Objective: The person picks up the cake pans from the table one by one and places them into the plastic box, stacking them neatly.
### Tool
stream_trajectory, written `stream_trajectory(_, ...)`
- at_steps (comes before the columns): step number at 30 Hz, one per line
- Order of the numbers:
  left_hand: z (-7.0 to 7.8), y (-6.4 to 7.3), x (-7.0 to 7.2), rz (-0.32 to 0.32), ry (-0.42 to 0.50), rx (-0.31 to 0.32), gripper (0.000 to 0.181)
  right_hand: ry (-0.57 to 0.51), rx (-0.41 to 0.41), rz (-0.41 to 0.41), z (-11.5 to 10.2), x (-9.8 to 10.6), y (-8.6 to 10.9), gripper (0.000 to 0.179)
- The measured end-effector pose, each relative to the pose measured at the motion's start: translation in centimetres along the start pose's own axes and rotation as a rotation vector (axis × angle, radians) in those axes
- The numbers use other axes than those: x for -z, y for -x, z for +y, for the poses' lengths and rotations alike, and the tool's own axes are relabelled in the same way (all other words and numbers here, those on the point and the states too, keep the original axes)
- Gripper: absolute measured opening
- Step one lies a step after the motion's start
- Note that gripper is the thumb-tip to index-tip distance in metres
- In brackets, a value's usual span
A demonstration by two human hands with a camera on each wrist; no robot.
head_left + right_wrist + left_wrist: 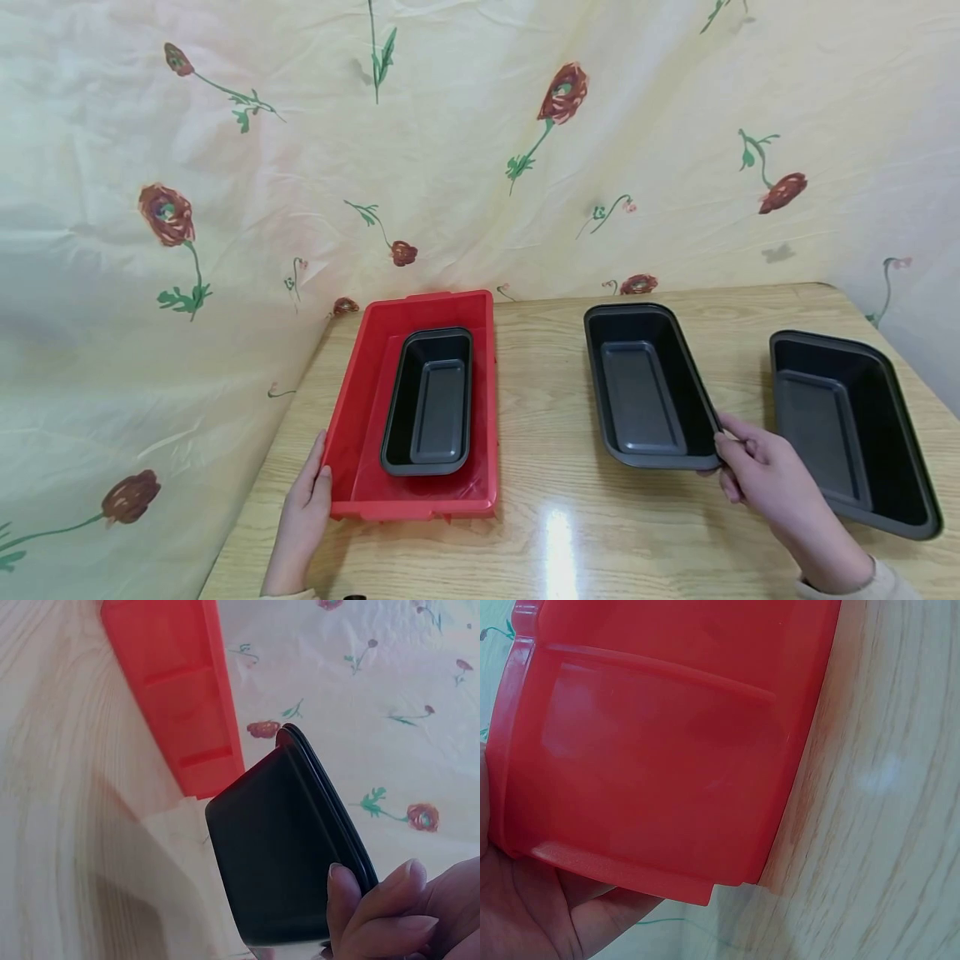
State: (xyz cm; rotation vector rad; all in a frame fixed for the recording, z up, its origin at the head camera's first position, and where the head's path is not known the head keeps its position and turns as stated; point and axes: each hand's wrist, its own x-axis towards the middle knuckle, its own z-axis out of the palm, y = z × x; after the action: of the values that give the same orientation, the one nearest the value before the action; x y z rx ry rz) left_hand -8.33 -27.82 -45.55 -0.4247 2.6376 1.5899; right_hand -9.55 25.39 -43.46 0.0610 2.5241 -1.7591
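My left hand holds the near left corner of a red plastic tray; in the left wrist view its fingers reach beneath the rim. Inside that tray lies a small dark loaf pan. My right hand pinches the near right corner of a second dark loaf pan, thumb on the rim and fingers below. From the right wrist, this pan shows its outer side tilted above the tabletop, with a shadow on the wood. A third, larger dark loaf pan stands right of my right hand.
Everything is on a light wood table. A flower-printed cloth hangs behind it and along the left side. A small dark object shows at the bottom edge of the head view.
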Motion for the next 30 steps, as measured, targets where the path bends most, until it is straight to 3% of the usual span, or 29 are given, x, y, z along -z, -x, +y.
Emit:
stream_trajectory(15, 0.2, 0.0, -0.1, 0.005, 0.000, 0.008, 0.056, -0.060, 0.002, -0.046, -2.3, -0.6, 0.0, 0.052)
stream_trajectory(30, 0.0, 0.0, -0.2, 0.010, 0.010, -0.021, 0.056, -0.137, 0.059, -0.080, -3.9, -1.7, -0.1, 0.052)
